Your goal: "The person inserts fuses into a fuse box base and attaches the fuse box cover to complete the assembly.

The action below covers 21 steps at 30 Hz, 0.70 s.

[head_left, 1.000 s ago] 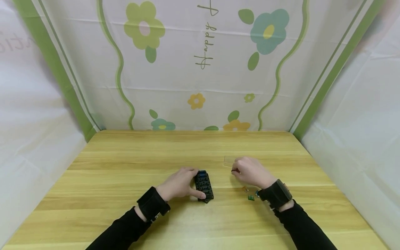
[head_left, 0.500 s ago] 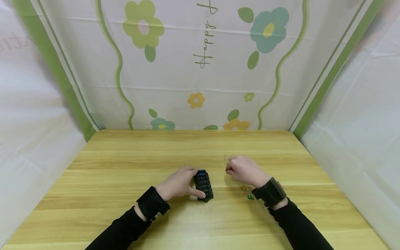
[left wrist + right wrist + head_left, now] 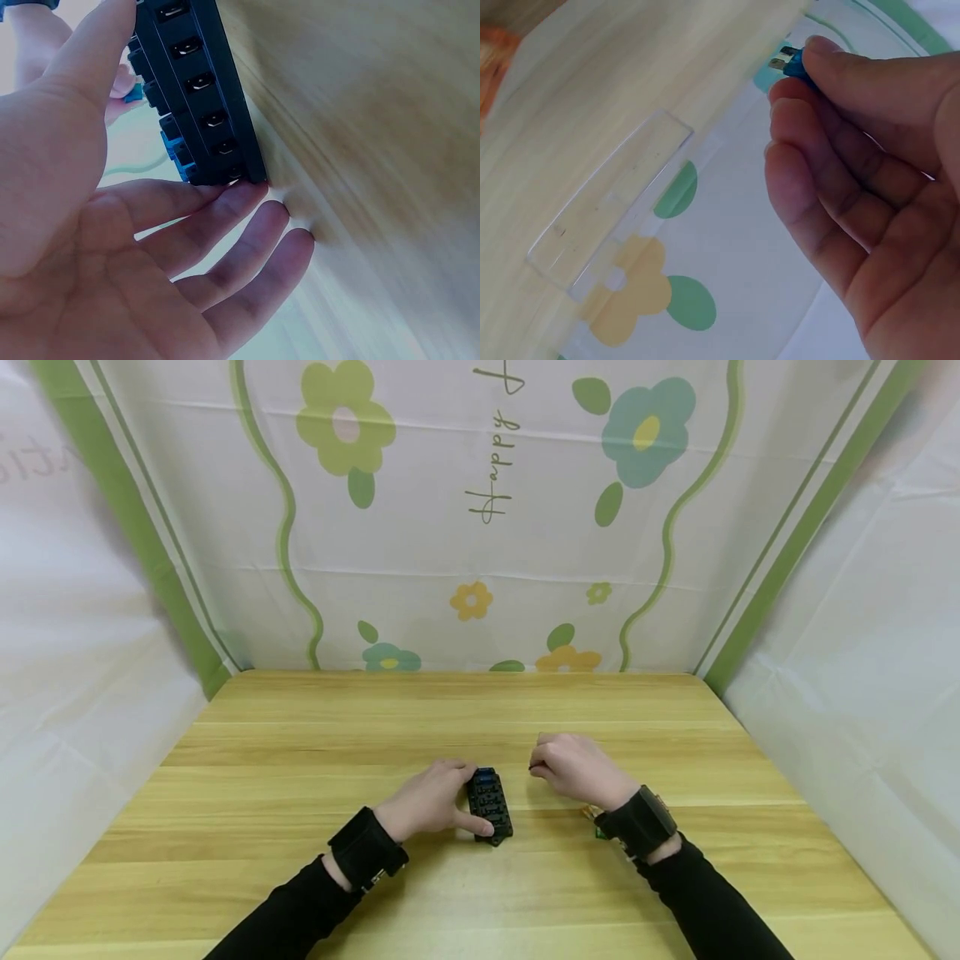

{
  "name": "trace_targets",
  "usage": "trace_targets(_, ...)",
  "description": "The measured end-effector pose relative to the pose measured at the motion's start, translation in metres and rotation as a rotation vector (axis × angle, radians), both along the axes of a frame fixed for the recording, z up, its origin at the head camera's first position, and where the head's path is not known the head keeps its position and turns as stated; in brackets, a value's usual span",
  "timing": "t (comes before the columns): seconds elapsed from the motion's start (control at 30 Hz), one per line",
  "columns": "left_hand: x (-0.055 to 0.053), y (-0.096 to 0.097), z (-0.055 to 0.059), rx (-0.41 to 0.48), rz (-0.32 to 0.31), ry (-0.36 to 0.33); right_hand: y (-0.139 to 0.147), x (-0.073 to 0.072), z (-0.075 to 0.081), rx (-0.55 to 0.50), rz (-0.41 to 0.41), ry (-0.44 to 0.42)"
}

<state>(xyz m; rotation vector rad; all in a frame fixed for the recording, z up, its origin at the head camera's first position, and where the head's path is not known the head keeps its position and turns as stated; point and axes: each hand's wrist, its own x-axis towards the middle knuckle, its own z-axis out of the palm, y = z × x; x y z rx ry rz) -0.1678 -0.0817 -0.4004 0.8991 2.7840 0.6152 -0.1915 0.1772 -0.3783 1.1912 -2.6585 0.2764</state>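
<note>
My left hand [image 3: 427,802] holds a black fuse box [image 3: 491,808] on the wooden table, thumb on its near end and fingertips at the far end. A blue blade fuse [image 3: 486,775] is seated in the far slot. In the left wrist view, a row of metal terminals shows along the side of the box. My right hand [image 3: 581,772] is to the right of the box, apart from it. Thumb and index finger pinch another blue blade fuse [image 3: 795,69], prongs pointing outward; the head view mostly hides this fuse.
A clear plastic cover [image 3: 615,199] lies on the table beyond my right hand. An orange fuse [image 3: 590,811] and a green fuse [image 3: 599,833] lie by my right wrist, partly covered by the wristband. White patterned cloth [image 3: 420,552] surrounds the table.
My right hand has moved left toward the fuse box, carrying the pinched fuse. It now covers the clear cover in the head view. My left hand and the box have stayed put.
</note>
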Motion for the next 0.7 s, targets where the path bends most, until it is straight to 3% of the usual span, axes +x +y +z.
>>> trace_targets(0.3, -0.001, -0.001, 0.0, -0.001, -0.003, 0.001, -0.013, 0.001, 0.001, -0.001, 0.018, 0.033)
trace_targets(0.5, -0.001, -0.001, -0.001, 0.014, -0.003, 0.008, -0.024, 0.002, 0.003, -0.015, 0.034, -0.011)
trace_targets(0.7, -0.001, -0.001, -0.002, 0.018, -0.002, 0.014, -0.034, 0.004, 0.005, -0.012, 0.069, 0.002)
